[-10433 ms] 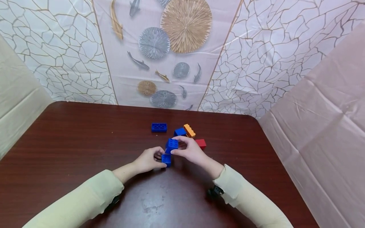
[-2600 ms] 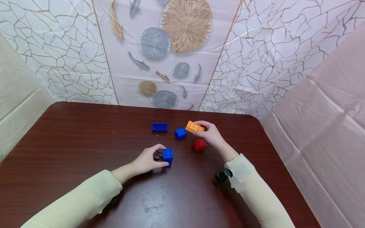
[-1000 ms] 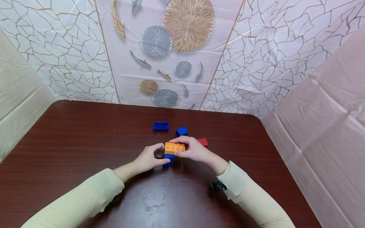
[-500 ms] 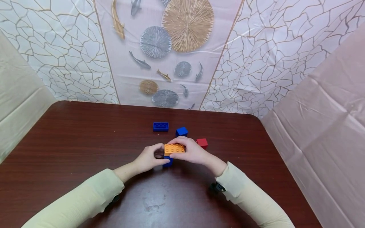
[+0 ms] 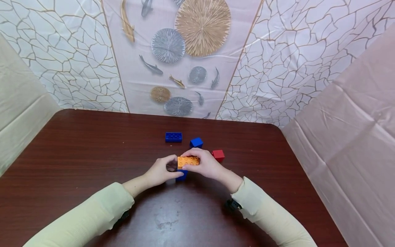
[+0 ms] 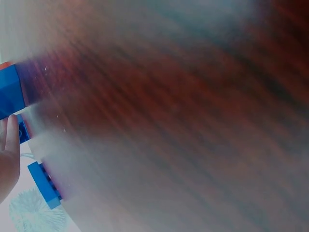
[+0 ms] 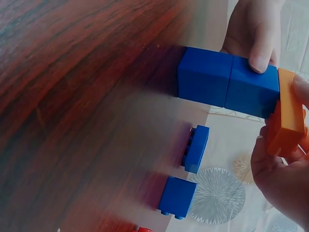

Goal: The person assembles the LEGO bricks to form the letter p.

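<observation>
Two blue building bricks [image 7: 205, 77] are stacked upright on the table, one on the other. My left hand [image 5: 158, 172] holds this stack, its thumb against the upper blue brick [image 7: 253, 92] in the right wrist view. An orange building brick [image 5: 189, 161] with studs on top lies across the stack, its right part jutting out past it. My right hand [image 5: 207, 164] pinches the orange brick between thumb and fingers. Whether the orange brick is fully seated on the studs cannot be told. Fingers hide part of the stack in the head view.
Behind the hands lie a flat blue brick [image 5: 174, 137] on its side and a smaller blue brick [image 5: 196, 142]. A red brick [image 5: 218, 155] is just right of the right hand. The brown table [image 5: 92, 151] ends at patterned cloth walls.
A second blue brick has been put on the first. My right hand then picked up the orange brick at the back right and brought it left onto the stack. My left hand has stayed.
</observation>
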Available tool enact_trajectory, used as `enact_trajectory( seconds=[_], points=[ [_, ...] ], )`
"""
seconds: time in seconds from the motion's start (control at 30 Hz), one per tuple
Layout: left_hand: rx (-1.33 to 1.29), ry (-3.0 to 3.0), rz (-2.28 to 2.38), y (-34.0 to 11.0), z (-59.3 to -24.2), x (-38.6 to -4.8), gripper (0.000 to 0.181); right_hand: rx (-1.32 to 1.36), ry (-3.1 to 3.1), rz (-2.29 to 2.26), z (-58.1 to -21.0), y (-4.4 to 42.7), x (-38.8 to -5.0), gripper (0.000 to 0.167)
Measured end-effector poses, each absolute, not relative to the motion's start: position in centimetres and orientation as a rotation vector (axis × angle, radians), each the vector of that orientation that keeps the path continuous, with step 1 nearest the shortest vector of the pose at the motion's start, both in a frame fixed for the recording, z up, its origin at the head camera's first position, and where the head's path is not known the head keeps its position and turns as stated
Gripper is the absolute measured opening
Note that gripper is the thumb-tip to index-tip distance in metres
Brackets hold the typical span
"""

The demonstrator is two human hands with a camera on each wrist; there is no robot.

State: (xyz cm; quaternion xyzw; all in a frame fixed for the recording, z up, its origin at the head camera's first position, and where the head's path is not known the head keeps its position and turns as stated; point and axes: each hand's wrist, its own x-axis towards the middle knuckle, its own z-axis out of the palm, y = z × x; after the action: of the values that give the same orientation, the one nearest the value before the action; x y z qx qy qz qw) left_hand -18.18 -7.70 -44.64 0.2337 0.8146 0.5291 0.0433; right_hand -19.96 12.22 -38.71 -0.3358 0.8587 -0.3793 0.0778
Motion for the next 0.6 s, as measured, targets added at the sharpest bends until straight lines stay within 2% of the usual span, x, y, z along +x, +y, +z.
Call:
enact_trajectory(
  seconds=[0.47, 0.6],
  points=[
    [0.723, 2.483, 1.641, -7.7, -44.5, -18.0, 0.025, -1.061, 2.577, -1.146, -38.9, 11.8, -19.8, 0.035],
    [0.724, 2.495, 1.634, -7.5, -43.2, -17.4, 0.022, -1.082, 2.571, -1.166, -38.9, 11.5, -20.0, 0.032]
  ],
)
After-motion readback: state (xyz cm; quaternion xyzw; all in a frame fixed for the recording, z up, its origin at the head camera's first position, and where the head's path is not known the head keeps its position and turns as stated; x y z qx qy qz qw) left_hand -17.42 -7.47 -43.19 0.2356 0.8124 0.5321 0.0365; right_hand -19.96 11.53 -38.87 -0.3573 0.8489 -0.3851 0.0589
